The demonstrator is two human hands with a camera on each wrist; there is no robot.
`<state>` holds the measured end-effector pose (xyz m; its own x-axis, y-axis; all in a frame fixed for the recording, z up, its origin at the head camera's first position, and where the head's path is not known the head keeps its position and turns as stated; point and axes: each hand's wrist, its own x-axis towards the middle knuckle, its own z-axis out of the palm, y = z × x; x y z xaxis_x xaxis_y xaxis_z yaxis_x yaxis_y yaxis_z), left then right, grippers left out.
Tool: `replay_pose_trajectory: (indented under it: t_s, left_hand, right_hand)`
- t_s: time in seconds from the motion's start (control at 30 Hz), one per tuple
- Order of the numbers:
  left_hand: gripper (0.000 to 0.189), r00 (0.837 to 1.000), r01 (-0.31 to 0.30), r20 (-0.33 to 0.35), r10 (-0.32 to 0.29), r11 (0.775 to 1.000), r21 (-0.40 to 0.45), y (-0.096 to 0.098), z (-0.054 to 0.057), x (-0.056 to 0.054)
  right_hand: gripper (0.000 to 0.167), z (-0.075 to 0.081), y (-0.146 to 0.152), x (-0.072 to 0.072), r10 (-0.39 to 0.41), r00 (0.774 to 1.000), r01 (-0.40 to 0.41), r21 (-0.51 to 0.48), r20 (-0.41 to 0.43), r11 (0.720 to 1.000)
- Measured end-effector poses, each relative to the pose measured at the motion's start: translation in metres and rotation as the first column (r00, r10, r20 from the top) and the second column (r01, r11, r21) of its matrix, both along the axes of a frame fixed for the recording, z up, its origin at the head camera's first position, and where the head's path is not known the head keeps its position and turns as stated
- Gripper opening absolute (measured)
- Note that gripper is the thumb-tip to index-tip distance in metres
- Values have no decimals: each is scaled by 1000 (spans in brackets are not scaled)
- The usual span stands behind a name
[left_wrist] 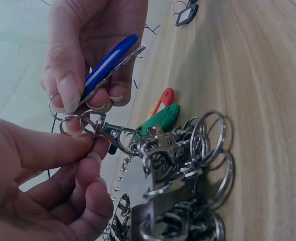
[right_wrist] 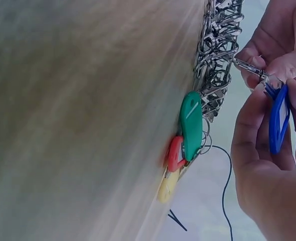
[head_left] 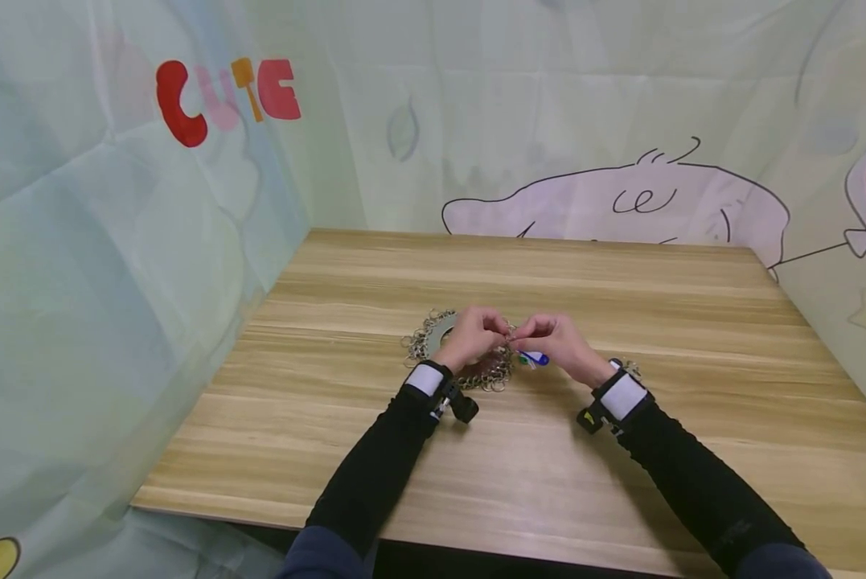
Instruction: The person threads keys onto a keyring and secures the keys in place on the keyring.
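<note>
In the head view, my left hand and right hand meet over the right side of a grey disc fringed with metal clasps and rings. My left thumb and fingers pinch the ring end of a swivel clasp attached to that fringe. The right hand pinches a split ring carrying a blue key tag and a silver key. Both rings are close together at the fingertips. Beside the fringe, green, red and yellow key tags rest low by the table.
A wooden table stands against printed cloth walls. Partly hidden behind my right wrist lie more metal rings. The left wrist view shows a dark key tag on the table.
</note>
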<state>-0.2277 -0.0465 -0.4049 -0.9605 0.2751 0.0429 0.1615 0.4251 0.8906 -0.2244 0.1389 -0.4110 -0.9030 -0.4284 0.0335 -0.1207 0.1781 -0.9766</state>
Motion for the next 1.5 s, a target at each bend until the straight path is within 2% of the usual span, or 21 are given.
replay_pose_trajectory:
  t_s: [0.13,0.3,0.53,0.83,0.93,1.03,1.17,1.33,1.5]
  left_hand:
    - [8,1000,2,4,-2,1000,0,0,0,0]
    - [7,1000,3,14,-3,1000,3,1,-1,0]
    - [7,999,35,-37,-34,999,10,0,-4,-2]
    - [6,999,27,-21,-27,1000,-14,-1,-4,-3]
    - [7,1000,10,-3,-10,1000,-25,-2,-3,-3]
    - [7,1000,-11,8,11,999,-36,-3,-2,-3]
    - [6,1000,-18,-20,17,998,-53,-4,-2,-4]
    - [7,998,2,-65,-6,998,-63,-1,-2,-5]
    - [6,997,10,-82,-16,998,-68,0,-1,-5]
  right_hand:
    - [5,1,1,0,25,1000,-25,-4,-6,1000]
    - [7,1,1,0,38,998,-36,45,-45,998]
    - [6,3,0,1,59,995,-53,68,-82,996]
    - [4,5,-3,2,79,985,-52,171,-156,984]
    - [10,7,-1,1,61,992,-38,196,-111,980]
    - [22,9,4,-1,41,999,-35,190,-27,981]
    - [36,13,11,-4,-6,998,-5,177,61,984]
    - [46,17,16,-7,-104,989,87,158,104,984]
    - [46,19,16,-10,-175,977,162,109,123,981]
